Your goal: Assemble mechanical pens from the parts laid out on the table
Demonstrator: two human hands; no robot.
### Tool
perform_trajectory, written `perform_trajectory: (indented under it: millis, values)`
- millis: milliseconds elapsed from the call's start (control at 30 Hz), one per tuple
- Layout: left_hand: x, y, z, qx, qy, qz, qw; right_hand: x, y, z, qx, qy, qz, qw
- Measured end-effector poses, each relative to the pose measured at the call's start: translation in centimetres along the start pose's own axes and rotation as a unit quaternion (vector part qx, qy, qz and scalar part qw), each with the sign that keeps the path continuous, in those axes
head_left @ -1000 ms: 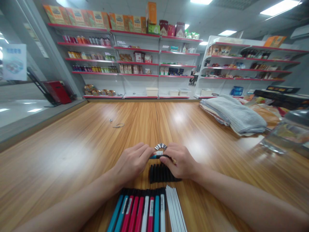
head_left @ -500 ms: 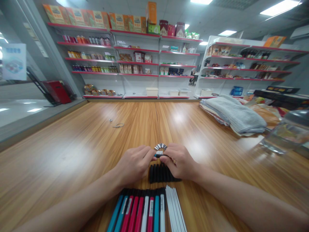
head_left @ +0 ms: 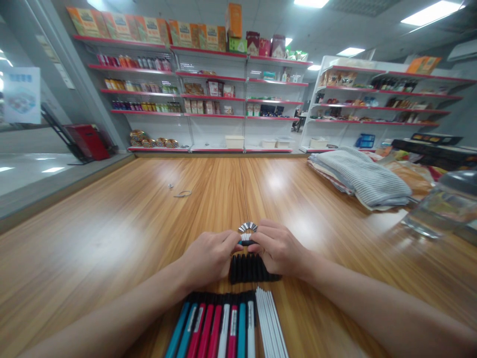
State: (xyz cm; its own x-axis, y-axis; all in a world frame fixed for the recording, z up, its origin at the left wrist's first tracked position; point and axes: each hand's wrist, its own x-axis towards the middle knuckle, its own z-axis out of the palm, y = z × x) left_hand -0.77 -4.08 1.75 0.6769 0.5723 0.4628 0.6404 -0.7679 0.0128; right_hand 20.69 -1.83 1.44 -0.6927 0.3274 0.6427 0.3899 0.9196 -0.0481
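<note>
My left hand (head_left: 208, 256) is closed around the teal end of a pen (head_left: 246, 243), which lies level between both hands. My right hand (head_left: 281, 248) pinches its black end, and the fingers hide most of it. Just beyond, small silver cone-like pieces (head_left: 248, 226) form an arc, with small white pieces (head_left: 245, 236) inside it. Below the hands lies a row of short black caps (head_left: 248, 268), partly covered by my right hand. Nearer to me are teal, red and white pen barrels (head_left: 216, 325) with black ends, beside a bundle of thin white rods (head_left: 270, 325).
Farther off on the wooden table (head_left: 112, 219) lie a thin ring-shaped loop (head_left: 183, 194) and a tiny metal piece (head_left: 170, 186). Folded striped cloth (head_left: 361, 174) and a clear jar (head_left: 439, 209) stand at the right. Stocked shelves (head_left: 208, 117) line the back.
Both hands have dipped slightly with the pen. The right fingers have shifted their grip on its black end and now curl more over it. The laid-out parts stay put.
</note>
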Motion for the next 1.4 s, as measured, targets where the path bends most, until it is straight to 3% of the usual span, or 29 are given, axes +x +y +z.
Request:
perform_trajectory:
  millis: [200,367,633,800,933,1100,1300,1333,1400]
  values:
    - [-0.1,-0.1,0.3,-0.02,0.019,-0.014,1.0,0.2,0.4,-0.4,-0.036,-0.016,-0.029,0.999]
    - [-0.3,-0.6,0.1,0.029,0.074,0.029,0.996,0.2,0.1,-0.5,-0.006,0.0,0.03,1.0]
    - [-0.5,-0.6,-0.2,0.069,0.071,0.026,0.995,0.2,-0.4,0.2,0.008,-0.014,0.119,0.993]
    - [-0.2,-0.7,-0.1,0.05,0.071,0.009,0.996,0.5,-0.7,0.3,-0.03,0.0,0.115,0.993]
    - [0.0,-0.7,0.2,-0.028,0.063,-0.016,0.997,0.6,-0.6,0.1,-0.066,0.01,0.084,0.994]
    - [0.8,0.0,-1.0,-0.214,-0.002,-0.095,0.972,0.6,-0.5,-0.3,-0.104,0.01,0.05,0.993]
    - [1.7,-0.3,-2.8,-0.422,-0.182,-0.19,0.868,0.6,-0.7,-0.7,-0.107,-0.01,0.01,0.994]
    - [1.7,-0.4,-2.7,-0.413,-0.182,-0.193,0.871,0.6,-0.7,-0.7,-0.102,-0.012,0.009,0.995]
    - [1.4,-0.4,-2.2,-0.343,-0.134,-0.184,0.911,0.7,-0.6,-0.7,-0.092,-0.012,0.024,0.995]
